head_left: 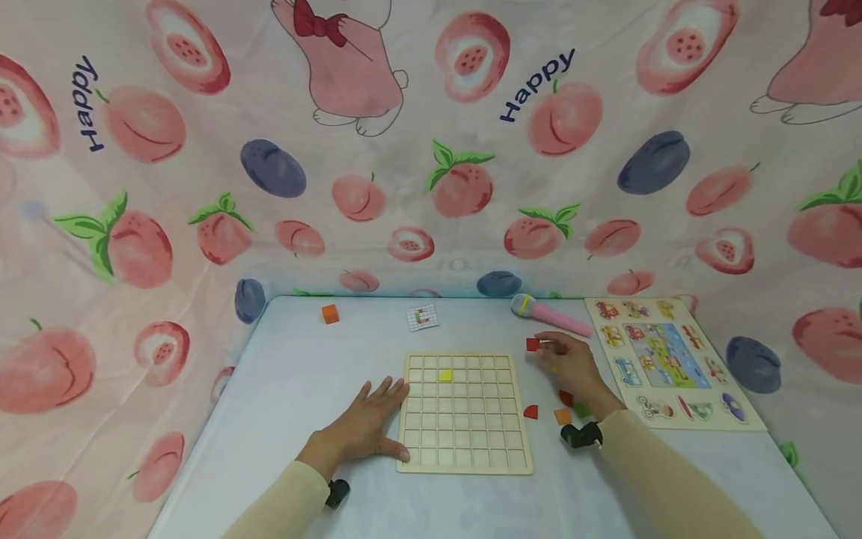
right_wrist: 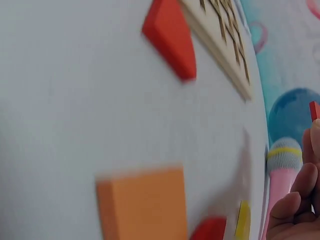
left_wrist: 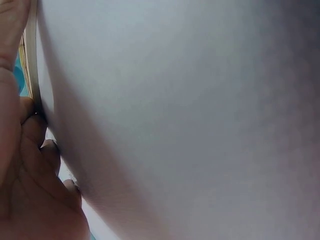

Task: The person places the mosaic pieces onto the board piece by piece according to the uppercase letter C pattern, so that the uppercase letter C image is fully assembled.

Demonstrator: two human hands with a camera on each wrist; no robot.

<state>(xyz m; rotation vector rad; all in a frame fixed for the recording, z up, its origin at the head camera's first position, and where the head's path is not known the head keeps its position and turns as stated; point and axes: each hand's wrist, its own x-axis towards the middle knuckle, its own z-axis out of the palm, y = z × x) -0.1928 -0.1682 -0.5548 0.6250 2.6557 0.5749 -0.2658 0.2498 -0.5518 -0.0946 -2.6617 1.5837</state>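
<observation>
By the far right corner of the wooden grid board (head_left: 466, 422), a small red squarish piece (head_left: 533, 344), pinched in the grip of the right hand (head_left: 571, 364). Left hand (head_left: 361, 424) spread wide, resting against the board's left edge, clasping nothing. Flat yellow tile (head_left: 446, 376) in one far cell. White worktop (head_left: 222, 464), right: red rounded wedge (head_left: 531, 412), thick-edged orange square (head_left: 562, 417). Far right: mesh-headed pink microphone (head_left: 559, 318).

"Happy" (head_left: 537, 86) printed in dark blue on the patterned cloth (head_left: 404, 161) beyond and above the right hand (head_left: 574, 367), a second "Happy" (head_left: 87, 105), turned on end, printed beyond and left of the left hand (head_left: 367, 425)
</observation>
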